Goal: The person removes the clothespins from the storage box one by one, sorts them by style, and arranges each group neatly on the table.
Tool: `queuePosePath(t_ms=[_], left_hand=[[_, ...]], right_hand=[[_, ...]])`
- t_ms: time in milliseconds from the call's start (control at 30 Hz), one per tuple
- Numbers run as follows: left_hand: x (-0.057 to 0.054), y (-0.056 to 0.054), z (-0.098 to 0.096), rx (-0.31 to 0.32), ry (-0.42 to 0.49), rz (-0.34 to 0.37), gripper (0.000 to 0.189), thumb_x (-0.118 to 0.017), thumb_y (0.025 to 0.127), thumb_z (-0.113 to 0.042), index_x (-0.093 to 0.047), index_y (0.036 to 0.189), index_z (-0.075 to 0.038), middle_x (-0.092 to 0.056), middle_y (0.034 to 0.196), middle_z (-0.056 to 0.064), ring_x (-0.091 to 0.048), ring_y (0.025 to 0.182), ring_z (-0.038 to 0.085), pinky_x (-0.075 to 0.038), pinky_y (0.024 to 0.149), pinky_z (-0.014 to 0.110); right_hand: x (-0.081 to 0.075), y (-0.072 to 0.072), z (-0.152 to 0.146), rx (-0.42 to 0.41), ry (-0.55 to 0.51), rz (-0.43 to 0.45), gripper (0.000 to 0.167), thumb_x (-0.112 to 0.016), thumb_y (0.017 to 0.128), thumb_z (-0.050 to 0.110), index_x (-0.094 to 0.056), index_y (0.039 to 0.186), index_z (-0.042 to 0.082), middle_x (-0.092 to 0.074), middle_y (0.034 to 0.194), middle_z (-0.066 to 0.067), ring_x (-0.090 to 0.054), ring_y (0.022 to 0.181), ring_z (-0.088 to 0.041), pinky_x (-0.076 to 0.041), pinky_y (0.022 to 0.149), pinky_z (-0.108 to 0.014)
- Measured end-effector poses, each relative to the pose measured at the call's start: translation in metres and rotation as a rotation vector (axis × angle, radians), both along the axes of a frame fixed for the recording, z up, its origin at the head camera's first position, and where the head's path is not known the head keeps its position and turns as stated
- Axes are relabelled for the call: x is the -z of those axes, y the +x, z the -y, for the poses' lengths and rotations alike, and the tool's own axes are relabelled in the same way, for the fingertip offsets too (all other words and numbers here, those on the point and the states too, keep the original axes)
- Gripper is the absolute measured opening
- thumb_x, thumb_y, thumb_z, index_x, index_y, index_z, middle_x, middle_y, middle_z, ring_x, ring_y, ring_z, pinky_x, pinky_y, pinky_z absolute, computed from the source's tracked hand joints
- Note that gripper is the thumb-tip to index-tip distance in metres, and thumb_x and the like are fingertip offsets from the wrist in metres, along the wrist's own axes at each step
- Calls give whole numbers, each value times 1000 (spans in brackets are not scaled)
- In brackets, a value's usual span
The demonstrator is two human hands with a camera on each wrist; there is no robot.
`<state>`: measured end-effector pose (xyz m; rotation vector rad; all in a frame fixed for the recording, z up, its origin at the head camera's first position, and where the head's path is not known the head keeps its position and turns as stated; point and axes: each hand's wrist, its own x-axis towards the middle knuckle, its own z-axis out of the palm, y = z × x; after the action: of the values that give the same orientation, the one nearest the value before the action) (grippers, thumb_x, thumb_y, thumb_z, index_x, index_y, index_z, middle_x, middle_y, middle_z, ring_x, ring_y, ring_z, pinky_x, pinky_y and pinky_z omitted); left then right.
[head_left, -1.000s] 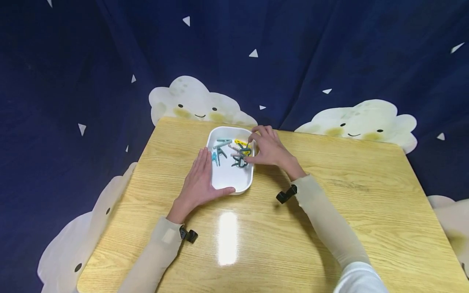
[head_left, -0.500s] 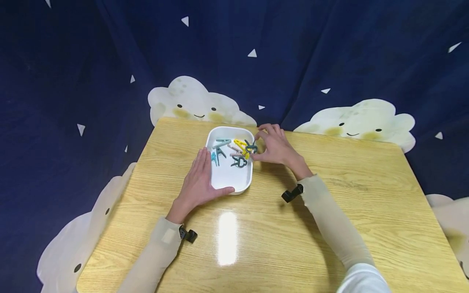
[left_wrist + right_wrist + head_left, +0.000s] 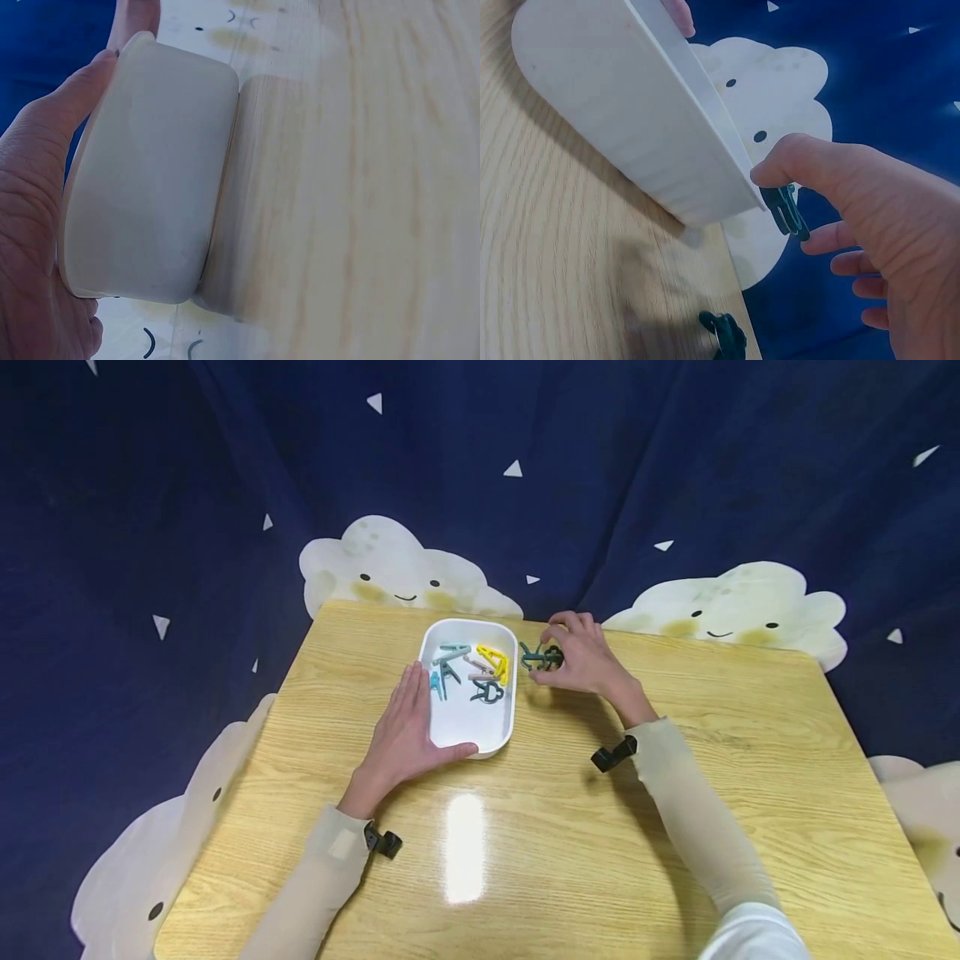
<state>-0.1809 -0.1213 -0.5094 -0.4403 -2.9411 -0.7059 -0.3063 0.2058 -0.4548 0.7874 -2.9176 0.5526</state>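
Found the white bin standing upright on the table. Noted the left hand at the bin's left side, with fingers straight and together along the wall and thumb spread wide across the near rim; in contact with the bin. Noted the right hand just outside the bin's right rim, with thumb and forefinger pinching a green clip and the other fingers bent. Located that clip raised above the table, just beside the bin's right rim; unable to tell whether touching it. Found another dark clip on the table, slightly farther right of the bin, partly covered by the right hand in the head view.

Recorded inside the bin: toward the far left, grey-green clips; along the left wall, a light blue clip; toward the far right, yellow clips bunched with pinkish-grey clips; just nearer than those, a dark looped clip. Unable to count the bunched clips reliably. Observed beyond the bin a dark blue curtain with cloud prints.
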Motion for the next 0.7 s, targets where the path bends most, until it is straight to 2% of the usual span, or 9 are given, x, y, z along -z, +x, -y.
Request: queuePosePath(t_ms=[167,367,700], left_hand=[[1,0,0,-1,-1,-7,149,-56,68,-99,-10,165,3,3,175,15,1,162,30,-13,131,45],[1,0,0,5,3,3,148,-57,69,-98,-9,165,4,7,175,12,5,162,27,-9,131,43],[0,-1,0,1,5,4,147,-58,69,-97,-9,165,3,3,175,15,5,162,27,-10,131,43]], right_hand=[[0,-2,-7,15,7,19,63,-83,76,55,-70,116,9,-48,144,-16,-37,127,-41,-33,104,-58],[4,-6,-18,48,5,39,61,-83,77,52,-70,116,6,-48,144,-18,-37,128,-44,-32,105,-60],[9,-15,-34,71,3,29,61,-86,76,48,-70,115,4,-51,138,-22,-38,124,-45,-32,104,-61]])
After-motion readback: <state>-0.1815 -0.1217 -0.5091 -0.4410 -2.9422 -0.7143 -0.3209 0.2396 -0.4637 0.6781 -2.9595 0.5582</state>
